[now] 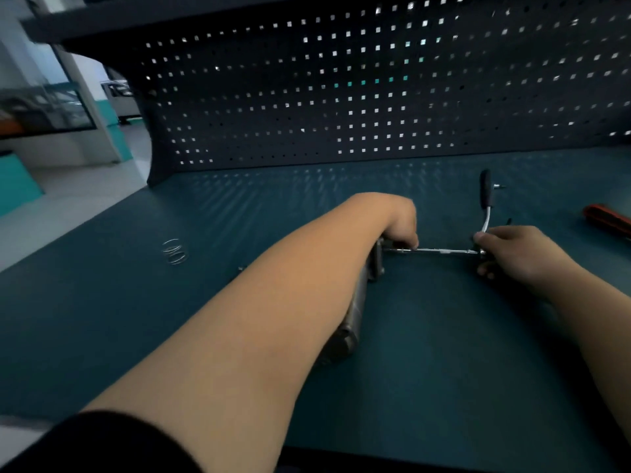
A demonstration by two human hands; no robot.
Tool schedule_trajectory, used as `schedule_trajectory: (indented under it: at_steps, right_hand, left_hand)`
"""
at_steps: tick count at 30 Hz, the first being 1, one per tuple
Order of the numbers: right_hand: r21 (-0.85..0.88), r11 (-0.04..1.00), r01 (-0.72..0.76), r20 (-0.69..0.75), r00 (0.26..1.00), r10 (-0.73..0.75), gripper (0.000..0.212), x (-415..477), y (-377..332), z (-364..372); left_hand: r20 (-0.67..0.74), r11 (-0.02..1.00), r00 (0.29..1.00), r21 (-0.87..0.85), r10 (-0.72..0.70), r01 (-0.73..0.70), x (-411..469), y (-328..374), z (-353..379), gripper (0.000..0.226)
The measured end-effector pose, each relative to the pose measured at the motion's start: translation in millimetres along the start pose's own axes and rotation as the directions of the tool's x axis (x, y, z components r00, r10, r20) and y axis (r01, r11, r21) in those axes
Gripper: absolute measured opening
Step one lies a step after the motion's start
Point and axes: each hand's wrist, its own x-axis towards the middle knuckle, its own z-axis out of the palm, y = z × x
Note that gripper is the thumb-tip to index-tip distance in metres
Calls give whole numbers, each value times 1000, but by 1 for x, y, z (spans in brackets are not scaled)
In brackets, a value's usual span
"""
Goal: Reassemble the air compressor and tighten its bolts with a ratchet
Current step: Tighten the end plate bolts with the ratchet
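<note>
On the dark green bench mat [444, 353], a little right of the middle of the head view, the grey metal air compressor [355, 312] lies on its side. Its length runs away from the person, and much of it is hidden beneath the left forearm that crosses over it. The left hand [397, 221] sits at the compressor's far end with its fingers curled down over the top edge, gripping there. It appears that the fingertips also touch the thin extension bar [437, 250] where it meets the body, but the blur makes this uncertain.

The bar runs level from that end towards the right, bridging the gap between the two hands. The right hand [515, 254] is closed round the head of the ratchet [485, 191], thumb on top and fingers wrapped beneath. The ratchet's bright shank and black grip stand up and away from the hand towards the pegboard [341, 97].

The picture is too dim and soft for any lettering on the compressor or the ratchet to be read.

A wire spring [174, 251] lies well apart to the left of the left arm. An orange-and-black tool [607, 221] lies at the right edge of the mat. A black sleeve [102, 445] shows at the bottom left.
</note>
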Motion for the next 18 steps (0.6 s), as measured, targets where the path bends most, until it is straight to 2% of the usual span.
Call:
schedule_trajectory:
  at_steps: [2,4,6,10,14,18]
  right_hand:
    - [170,985,11,22,1000,-15,11,-2,-1,2]
    - [252,968,14,47,999,-27,17,-2,-1,1]
    - [248,968,26,68,997,-44,19,-2,0,-1]
    - [167,983,75,71,994,-88,18,1,2,-3]
    - [68,991,115,78,990,-120,9,2,2,-6]
    - [-128,988,91,77,994,-82,38,2,5,-8]
  left_hand:
    - [14,1000,1000,29,2,-2,1,-1,1,28]
    - [28,1000,1000,24,0,-1,0,-3,-1,26]
    - [50,1000,999,31,-8,6,1,-4,-5,26]
    - [102,998,994,45,-43,39,-1,-14,-19,26]
    - [15,1000,1000,-12,-8,8,-4,-18,-8,23]
    - [15,998,999,44,-36,35,2,-15,-1,24]
